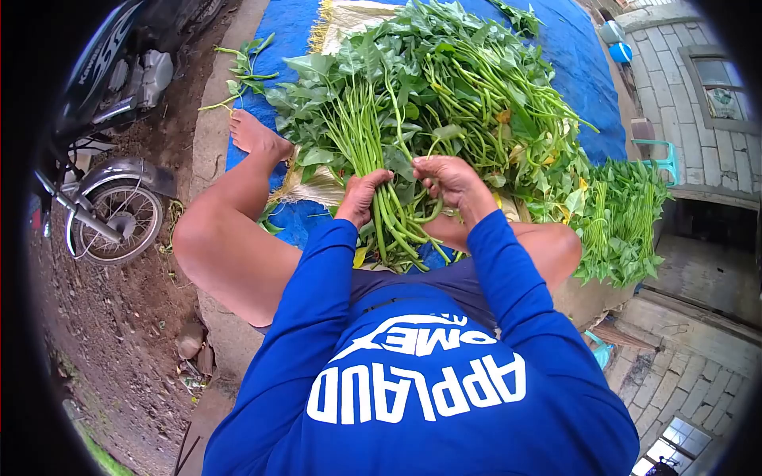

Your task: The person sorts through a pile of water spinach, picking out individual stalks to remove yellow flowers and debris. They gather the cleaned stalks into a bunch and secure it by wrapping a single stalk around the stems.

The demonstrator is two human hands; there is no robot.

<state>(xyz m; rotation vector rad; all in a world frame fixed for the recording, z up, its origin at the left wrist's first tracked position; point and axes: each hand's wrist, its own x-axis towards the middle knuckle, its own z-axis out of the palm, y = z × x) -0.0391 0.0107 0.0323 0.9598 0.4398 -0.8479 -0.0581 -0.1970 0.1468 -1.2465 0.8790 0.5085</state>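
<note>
My left hand (pixel 363 196) is wrapped round a bundle of long green stems (pixel 361 135); its leaves fan out away from me and the cut ends point toward my lap. Just right of it, my right hand (pixel 451 184) pinches a single leafy stem (pixel 397 119) near the bundle. Beyond both hands lies a large heap of leafy greens (pixel 484 87), with some yellow leaves at its right side. The heap rests on a blue tarp (pixel 583 79) and a pale sack (pixel 349 22).
Sorted bunches of greens (pixel 615 222) lie at the right, by a turquoise plastic chair (pixel 663 159). A motorcycle (pixel 119 210) stands on dirt at the left. Loose stems (pixel 250 75) lie near my foot (pixel 255 135). A block wall (pixel 667 87) is at the right.
</note>
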